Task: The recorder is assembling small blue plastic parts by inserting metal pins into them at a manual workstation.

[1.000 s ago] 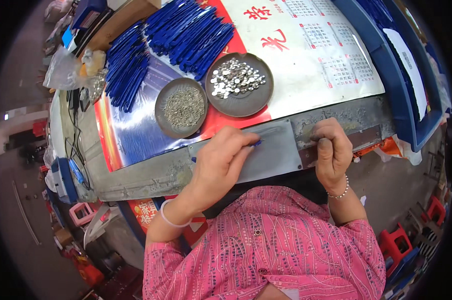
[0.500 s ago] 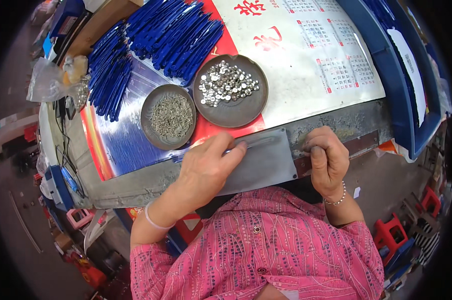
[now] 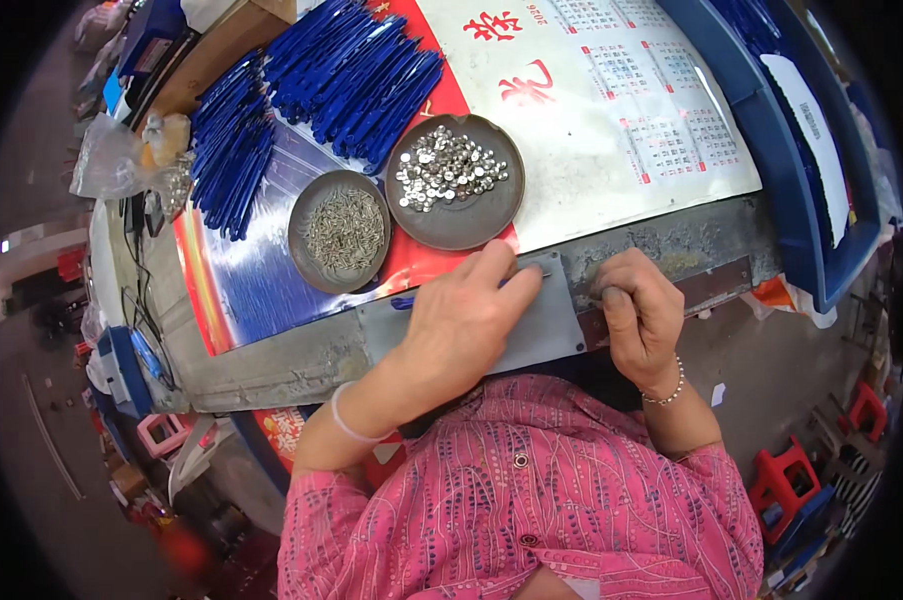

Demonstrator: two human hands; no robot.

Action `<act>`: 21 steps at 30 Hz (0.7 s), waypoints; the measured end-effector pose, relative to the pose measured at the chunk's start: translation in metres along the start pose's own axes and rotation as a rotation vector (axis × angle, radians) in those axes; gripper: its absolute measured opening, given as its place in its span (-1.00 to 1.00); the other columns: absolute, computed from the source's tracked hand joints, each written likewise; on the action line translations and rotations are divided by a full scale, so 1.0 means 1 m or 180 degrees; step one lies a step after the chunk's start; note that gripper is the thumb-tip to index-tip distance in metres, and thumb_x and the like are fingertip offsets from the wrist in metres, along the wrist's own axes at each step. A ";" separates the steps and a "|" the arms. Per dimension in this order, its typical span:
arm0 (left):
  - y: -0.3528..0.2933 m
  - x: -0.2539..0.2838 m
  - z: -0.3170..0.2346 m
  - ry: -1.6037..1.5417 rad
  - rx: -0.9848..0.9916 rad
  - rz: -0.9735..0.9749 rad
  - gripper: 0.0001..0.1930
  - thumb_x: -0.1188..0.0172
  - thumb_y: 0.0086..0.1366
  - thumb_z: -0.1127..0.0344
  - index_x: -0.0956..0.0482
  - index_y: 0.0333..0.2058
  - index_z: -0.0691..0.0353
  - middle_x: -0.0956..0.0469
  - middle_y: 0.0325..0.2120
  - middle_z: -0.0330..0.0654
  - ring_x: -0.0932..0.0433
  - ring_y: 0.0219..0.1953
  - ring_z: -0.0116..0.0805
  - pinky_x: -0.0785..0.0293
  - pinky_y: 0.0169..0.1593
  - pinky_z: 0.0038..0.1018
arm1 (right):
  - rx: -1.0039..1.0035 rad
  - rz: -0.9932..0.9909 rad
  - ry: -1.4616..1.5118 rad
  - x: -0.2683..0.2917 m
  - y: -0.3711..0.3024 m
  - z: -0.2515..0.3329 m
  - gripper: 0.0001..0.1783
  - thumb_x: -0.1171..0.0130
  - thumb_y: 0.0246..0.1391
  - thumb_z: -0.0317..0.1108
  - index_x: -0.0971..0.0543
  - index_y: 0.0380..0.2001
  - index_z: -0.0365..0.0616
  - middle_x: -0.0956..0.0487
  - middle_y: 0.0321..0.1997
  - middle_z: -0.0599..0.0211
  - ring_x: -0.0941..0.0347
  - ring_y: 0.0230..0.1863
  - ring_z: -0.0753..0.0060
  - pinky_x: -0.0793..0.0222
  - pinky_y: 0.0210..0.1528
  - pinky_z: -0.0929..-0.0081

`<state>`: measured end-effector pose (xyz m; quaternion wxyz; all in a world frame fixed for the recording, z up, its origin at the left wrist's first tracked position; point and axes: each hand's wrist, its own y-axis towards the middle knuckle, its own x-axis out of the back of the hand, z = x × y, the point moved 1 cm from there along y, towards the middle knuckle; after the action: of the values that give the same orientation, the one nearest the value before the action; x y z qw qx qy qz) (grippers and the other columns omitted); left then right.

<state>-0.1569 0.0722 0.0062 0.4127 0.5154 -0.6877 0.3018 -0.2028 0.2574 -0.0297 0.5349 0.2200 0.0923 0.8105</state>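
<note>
A: Nearest of all, the pink shirt (image 3: 561,470), and just beyond it the left hand (image 3: 466,310). Its grip is closed over a blue piece (image 3: 402,303), one end poking out on the left, the middle covered by the knuckles!
B: And that's all above the flat grey plate (image 3: 546,335), at the near edge of the worktop (image 3: 301,368). What about the right?
A: The right hand (image 3: 643,310) is just beside the plate's right end, fingers curled in, thumb up near the forefinger. Is something tiny pinched there? I can't tell; the fingertips hide it.
B: Farther in, to the containers! On the left, the smaller dark bowl (image 3: 339,282), carrying a heap of thin metal pins (image 3: 343,228).
A: Right up against it, a shade farther, the larger bowl (image 3: 471,222), with shiny silver discs (image 3: 446,172) piled toward its far side.
B: Over on the right, the long blue bin (image 3: 771,150): a white sheet (image 3: 809,135) in there, and blue contents at its far end.
A: Far left now, two fanned piles: the slimmer blue bundle (image 3: 233,150), then the bigger blue stack (image 3: 356,80) to its right.
B: And beyond them, at the far left, a cardboard box (image 3: 216,55)!
</note>
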 end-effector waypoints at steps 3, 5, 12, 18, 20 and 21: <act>-0.020 0.005 0.012 0.0047 0.0098 0.0132 -0.73 -0.06 -0.04 0.51 -0.44 -0.28 0.23 -0.32 -0.43 -0.09 -0.46 -0.37 -0.12 -0.40 -0.45 -0.26 | -0.0085 0.0048 -0.0091 -0.001 -0.002 0.001 -0.81 0.00 0.13 -0.43 -0.39 -0.52 -0.30 -0.41 -0.52 0.26 -0.27 -0.53 0.45 -0.20 -0.45 0.59; -0.031 0.004 0.015 0.0115 0.0200 -0.0013 -0.73 -0.07 -0.04 0.51 -0.45 -0.27 0.22 -0.32 -0.43 -0.09 -0.47 -0.37 -0.12 -0.41 -0.44 -0.26 | -0.0066 0.0042 -0.0139 -0.004 -0.002 0.001 -0.81 0.00 0.13 -0.43 -0.39 -0.53 -0.30 -0.40 -0.52 0.26 -0.27 -0.52 0.45 -0.20 -0.44 0.59; -0.077 0.004 0.009 -0.0986 0.0272 -0.1463 -0.76 -0.04 0.21 0.54 -0.48 -0.12 0.31 -0.48 -0.35 -0.02 -0.42 -0.57 -0.34 -0.35 -0.51 -0.55 | -0.0208 -0.0017 0.0091 -0.013 -0.017 0.017 -0.92 0.03 0.13 -0.48 -0.38 -0.33 -0.29 -0.39 -0.37 0.29 -0.25 -0.45 0.55 -0.22 -0.36 0.64; -0.101 0.014 -0.003 -0.6254 0.1670 -0.1574 -0.66 0.09 0.32 0.46 -0.28 0.07 0.37 -0.47 -0.40 -0.04 -0.32 -0.62 -0.56 -0.25 -0.66 -0.69 | -0.0167 0.0876 0.0799 -0.046 -0.013 0.051 -0.83 -0.03 0.02 -0.56 -0.35 -0.27 -0.28 -0.42 -0.34 0.21 -0.32 -0.34 0.44 -0.28 -0.30 0.55; -0.106 0.012 0.000 -0.6454 0.1761 -0.1530 -0.64 0.11 0.34 0.41 -0.26 0.08 0.37 -0.45 -0.45 -0.07 -0.28 -0.66 -0.58 -0.19 -0.71 -0.72 | -0.0348 0.0992 0.0867 -0.057 -0.012 0.056 -0.85 -0.07 0.00 -0.56 -0.38 -0.31 -0.28 -0.44 -0.38 0.21 -0.35 -0.34 0.37 -0.30 -0.29 0.51; -0.108 0.011 0.001 -0.6711 0.1736 -0.1404 -0.64 0.11 0.33 0.42 -0.25 0.08 0.38 -0.43 -0.47 -0.08 -0.25 -0.68 -0.59 -0.18 -0.71 -0.72 | -0.0220 0.1010 0.0807 -0.062 -0.011 0.057 -0.86 -0.09 -0.01 -0.56 -0.40 -0.33 -0.28 -0.44 -0.41 0.22 -0.36 -0.41 0.40 -0.31 -0.36 0.54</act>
<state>-0.0552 0.0354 0.0146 -0.4613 0.6985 -0.4981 -0.2264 -0.1475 0.2008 0.0005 0.3918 0.1095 0.0952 0.9085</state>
